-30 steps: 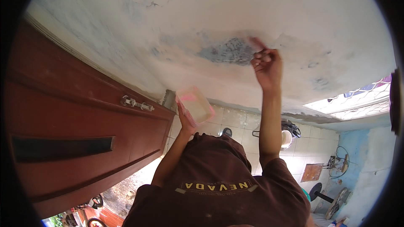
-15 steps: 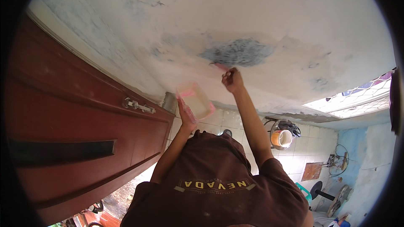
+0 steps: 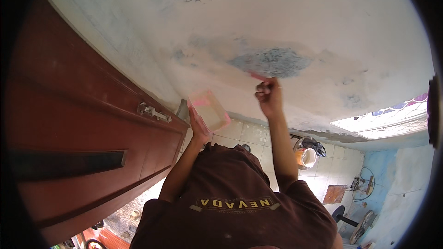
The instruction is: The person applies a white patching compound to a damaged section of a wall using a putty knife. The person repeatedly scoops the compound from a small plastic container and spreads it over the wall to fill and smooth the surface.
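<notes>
My right hand [image 3: 269,96] is closed round a thin, pink-red scraper [image 3: 256,75], its exact shape partly hidden by the fingers. The scraper is at the lower edge of a rough grey-blue patch [image 3: 274,62] on the pale wall [image 3: 332,23]; whether it touches the wall I cannot tell. Lower and to the left, my left hand [image 3: 198,127] grips a see-through rectangular tub [image 3: 210,110] with pink edges by its side. The tub is tilted, and pale material appears to coat its inside.
A red-brown door [image 3: 83,115] with a metal bolt [image 3: 154,113] stands at the left. On the right are an orange-and-white bucket [image 3: 306,157] on a stool, a grated window opening [image 3: 387,117], a loose cable [image 3: 367,184] and a dumbbell-like bar [image 3: 348,219]. Pale tiles [image 3: 230,131] cover the floor.
My right hand and the scraper have shifted a little to the right in view, and the hand has turned. The tub tilts more. The whole view has also moved slightly.
</notes>
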Action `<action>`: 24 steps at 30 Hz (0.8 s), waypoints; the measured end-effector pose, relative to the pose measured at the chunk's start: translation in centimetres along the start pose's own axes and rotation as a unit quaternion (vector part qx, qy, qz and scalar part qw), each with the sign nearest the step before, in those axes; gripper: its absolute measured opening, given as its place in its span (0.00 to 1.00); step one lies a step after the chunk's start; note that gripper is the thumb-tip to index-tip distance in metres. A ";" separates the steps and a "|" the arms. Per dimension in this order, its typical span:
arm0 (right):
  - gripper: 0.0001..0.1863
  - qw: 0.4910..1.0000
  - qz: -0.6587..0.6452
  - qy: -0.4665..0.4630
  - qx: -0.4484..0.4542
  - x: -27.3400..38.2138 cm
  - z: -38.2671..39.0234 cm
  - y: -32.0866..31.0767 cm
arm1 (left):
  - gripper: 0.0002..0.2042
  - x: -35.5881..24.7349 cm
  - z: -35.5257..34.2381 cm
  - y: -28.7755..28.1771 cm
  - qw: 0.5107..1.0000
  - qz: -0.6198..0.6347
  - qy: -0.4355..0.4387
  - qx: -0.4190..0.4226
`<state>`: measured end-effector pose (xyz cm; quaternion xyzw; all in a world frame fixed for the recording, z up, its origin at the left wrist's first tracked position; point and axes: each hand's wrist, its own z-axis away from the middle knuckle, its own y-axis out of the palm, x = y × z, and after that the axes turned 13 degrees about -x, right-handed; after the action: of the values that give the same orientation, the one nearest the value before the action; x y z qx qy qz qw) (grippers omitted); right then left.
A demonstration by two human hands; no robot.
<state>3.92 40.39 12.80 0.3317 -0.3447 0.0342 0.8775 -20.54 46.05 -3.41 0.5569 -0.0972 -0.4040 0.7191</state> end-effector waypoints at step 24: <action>0.10 0.993 -0.030 0.109 -0.021 -10.8 -8.8 1.4 | 0.37 -3.2 -1.6 -5.3 0.999 0.000 0.029 -0.031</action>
<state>0.41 48.68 2.00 0.3175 -0.2374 0.0365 0.9174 -24.18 49.10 -7.62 0.5459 -0.0633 -0.3905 0.7386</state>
